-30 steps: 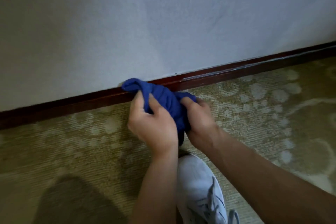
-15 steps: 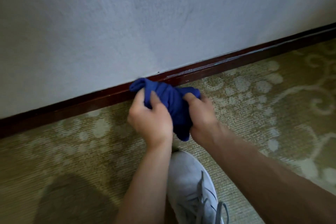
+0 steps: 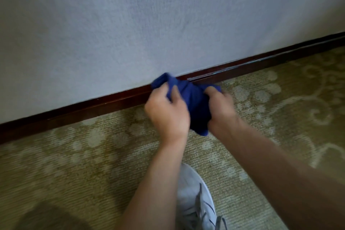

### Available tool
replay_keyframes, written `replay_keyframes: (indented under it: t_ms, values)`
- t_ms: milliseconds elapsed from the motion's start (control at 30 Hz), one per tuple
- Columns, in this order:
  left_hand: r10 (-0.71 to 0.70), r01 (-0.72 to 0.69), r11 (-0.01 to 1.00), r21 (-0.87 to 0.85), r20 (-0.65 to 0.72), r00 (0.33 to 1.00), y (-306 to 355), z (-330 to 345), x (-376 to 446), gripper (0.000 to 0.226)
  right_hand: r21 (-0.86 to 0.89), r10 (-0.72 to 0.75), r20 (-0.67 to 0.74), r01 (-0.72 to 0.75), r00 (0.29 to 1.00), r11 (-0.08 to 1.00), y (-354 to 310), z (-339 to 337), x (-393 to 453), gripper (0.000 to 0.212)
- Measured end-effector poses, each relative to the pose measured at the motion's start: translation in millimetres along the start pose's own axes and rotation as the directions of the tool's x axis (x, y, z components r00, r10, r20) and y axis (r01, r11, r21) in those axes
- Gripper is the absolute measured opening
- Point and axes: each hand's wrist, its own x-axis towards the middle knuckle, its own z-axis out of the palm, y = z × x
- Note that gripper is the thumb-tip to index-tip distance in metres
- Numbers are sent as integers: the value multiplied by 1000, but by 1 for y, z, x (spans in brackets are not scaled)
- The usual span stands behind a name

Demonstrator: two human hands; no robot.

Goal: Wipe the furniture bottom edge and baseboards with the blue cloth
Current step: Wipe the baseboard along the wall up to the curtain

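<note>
Cloth (image 3: 194, 99), bunched, gripped by both left hand (image 3: 168, 112) and right hand (image 3: 220, 108), its top touching the baseboard (image 3: 93, 106); shoe (image 3: 194, 198) on carpet (image 3: 74, 155) below.

Legible text, labels, brands, numbers, signs: none. The wall (image 3: 130, 24), baseboard (image 3: 93, 106), carpet (image 3: 74, 155), blue cloth (image 3: 194, 99) and grey shoe (image 3: 194, 192) carry no readable marking; the carpet bears only a pale ornamental pattern.
</note>
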Motion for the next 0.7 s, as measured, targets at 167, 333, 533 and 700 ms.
replay_keyframes:
  t_ms: [167, 333, 533, 700]
  values:
    - [-10, 13, 999, 39, -63, 998, -14, -12, 2, 17, -109, 45, 107, -33, 993, 994, 20, 27, -18, 18]
    - [135, -170, 981, 93, 300, 944, 14, 25, -6, 18, -45, 34, -149, -41, 988, 998, -3, -9, 4, 26]
    - [-99, 129, 988, -81, 299, 949, 6, -9, 10, 13, -165, -8, -65, -3, 998, 986, 1, -2, -8, 32]
    - [-546, 721, 549, -423, 472, 692, -16, -51, 22, 16, -288, -92, 114, 121, 989, 950, -9, 17, -47, 17]
